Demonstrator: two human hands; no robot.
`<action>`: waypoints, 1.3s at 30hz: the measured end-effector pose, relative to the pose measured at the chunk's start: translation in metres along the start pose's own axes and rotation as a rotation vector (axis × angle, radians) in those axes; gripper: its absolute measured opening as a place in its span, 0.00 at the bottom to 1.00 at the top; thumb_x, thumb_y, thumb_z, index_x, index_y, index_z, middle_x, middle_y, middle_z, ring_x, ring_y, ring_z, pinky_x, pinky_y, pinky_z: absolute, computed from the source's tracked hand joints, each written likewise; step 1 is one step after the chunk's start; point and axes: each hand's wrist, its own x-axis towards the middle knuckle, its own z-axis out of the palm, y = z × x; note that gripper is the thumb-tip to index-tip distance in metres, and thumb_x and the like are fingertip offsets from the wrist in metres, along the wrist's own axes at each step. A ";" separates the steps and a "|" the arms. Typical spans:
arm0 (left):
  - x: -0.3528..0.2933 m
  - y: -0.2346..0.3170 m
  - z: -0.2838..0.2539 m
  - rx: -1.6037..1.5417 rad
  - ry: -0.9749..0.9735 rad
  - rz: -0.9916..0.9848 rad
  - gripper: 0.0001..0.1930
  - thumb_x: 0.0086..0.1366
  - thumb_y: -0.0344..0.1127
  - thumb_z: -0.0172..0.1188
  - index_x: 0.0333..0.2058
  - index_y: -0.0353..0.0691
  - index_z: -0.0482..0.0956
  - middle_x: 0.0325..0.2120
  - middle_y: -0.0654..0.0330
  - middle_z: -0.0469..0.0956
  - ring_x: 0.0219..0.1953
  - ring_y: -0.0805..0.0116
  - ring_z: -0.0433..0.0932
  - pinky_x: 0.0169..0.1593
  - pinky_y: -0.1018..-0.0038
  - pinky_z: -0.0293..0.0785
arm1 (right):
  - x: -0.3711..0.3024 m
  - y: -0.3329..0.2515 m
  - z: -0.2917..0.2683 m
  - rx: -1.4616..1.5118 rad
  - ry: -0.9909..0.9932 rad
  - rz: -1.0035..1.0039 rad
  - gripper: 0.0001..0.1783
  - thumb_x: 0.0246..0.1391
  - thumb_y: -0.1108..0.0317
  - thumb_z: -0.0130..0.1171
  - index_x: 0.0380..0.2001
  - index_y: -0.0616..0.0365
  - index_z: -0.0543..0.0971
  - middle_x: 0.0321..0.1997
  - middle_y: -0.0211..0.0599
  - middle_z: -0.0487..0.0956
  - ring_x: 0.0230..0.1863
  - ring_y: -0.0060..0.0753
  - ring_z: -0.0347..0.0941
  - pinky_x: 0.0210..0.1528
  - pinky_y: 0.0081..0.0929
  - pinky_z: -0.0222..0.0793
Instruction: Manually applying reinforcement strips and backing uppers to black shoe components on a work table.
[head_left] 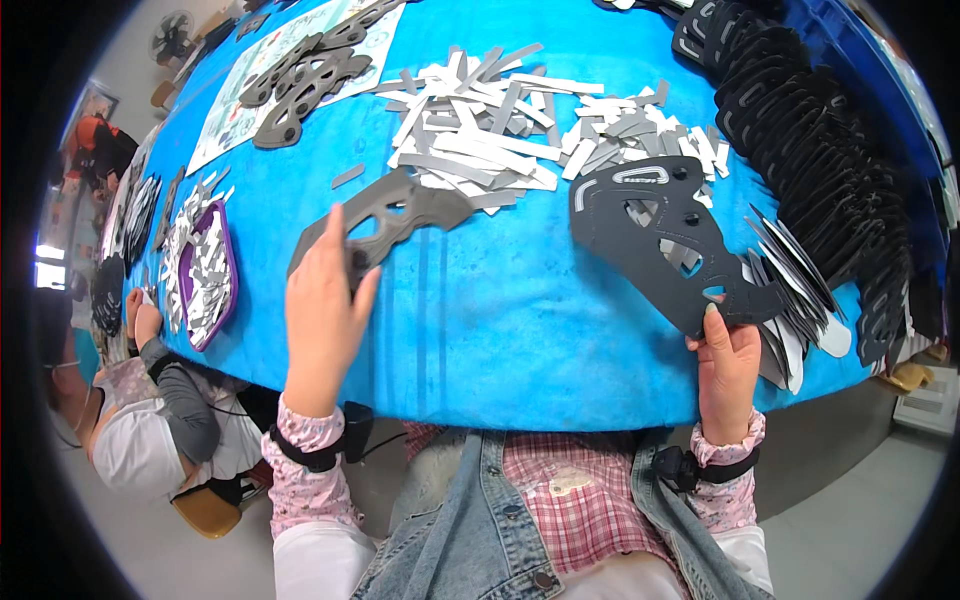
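My right hand (728, 370) grips the lower edge of a black cut-out panel (625, 245), thumb on top. The panel is flat and scalloped along one side, with several openings, dark round spots and a pale-outlined patch at its top. On the left, my left hand (328, 315) lies over the near end of a grey scalloped foam piece (435, 205), fingers stretched out and thumb apart. Part of that piece is hidden under the hand. Between and beyond the hands, white and grey strips (480, 150) lie in a loose heap, with a second strip heap (620, 135) beside it.
Many black panels (800, 150) are stacked in a long row at the right, beside loose white-and-grey flat pieces (790, 300). More grey foam pieces (300, 100) lie on a printed sheet (215, 135) at the far left. A purple tray (232, 265) holds strips; a co-worker (150, 430) sits beyond it.
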 end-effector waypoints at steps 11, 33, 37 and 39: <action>0.032 0.031 -0.008 0.034 0.009 0.284 0.23 0.54 0.28 0.63 0.51 0.41 0.72 0.46 0.55 0.74 0.49 0.57 0.73 0.46 0.66 0.69 | 0.002 -0.001 0.000 -0.045 0.013 0.011 0.12 0.60 0.68 0.55 0.46 0.58 0.71 0.38 0.28 0.75 0.31 0.18 0.67 0.33 0.18 0.63; 0.036 0.072 0.006 -0.108 -0.159 0.617 0.12 0.51 0.29 0.64 0.37 0.42 0.76 0.30 0.59 0.68 0.33 0.59 0.71 0.36 0.67 0.69 | -0.005 0.005 -0.007 0.084 -0.027 -0.042 0.13 0.58 0.70 0.57 0.45 0.61 0.73 0.42 0.31 0.76 0.36 0.18 0.70 0.32 0.19 0.67; 0.022 0.090 0.014 -0.165 -0.235 0.650 0.08 0.51 0.31 0.65 0.29 0.42 0.74 0.29 0.61 0.69 0.31 0.61 0.72 0.34 0.68 0.68 | -0.005 0.004 -0.007 0.132 0.019 -0.016 0.12 0.58 0.70 0.57 0.45 0.60 0.73 0.42 0.31 0.76 0.36 0.18 0.70 0.32 0.19 0.66; 0.004 0.112 0.016 -0.115 -0.105 0.697 0.09 0.50 0.33 0.66 0.28 0.44 0.74 0.27 0.62 0.69 0.29 0.63 0.72 0.33 0.69 0.67 | -0.004 0.003 -0.007 0.139 -0.007 -0.022 0.12 0.59 0.70 0.56 0.45 0.60 0.73 0.42 0.30 0.76 0.35 0.18 0.69 0.32 0.19 0.65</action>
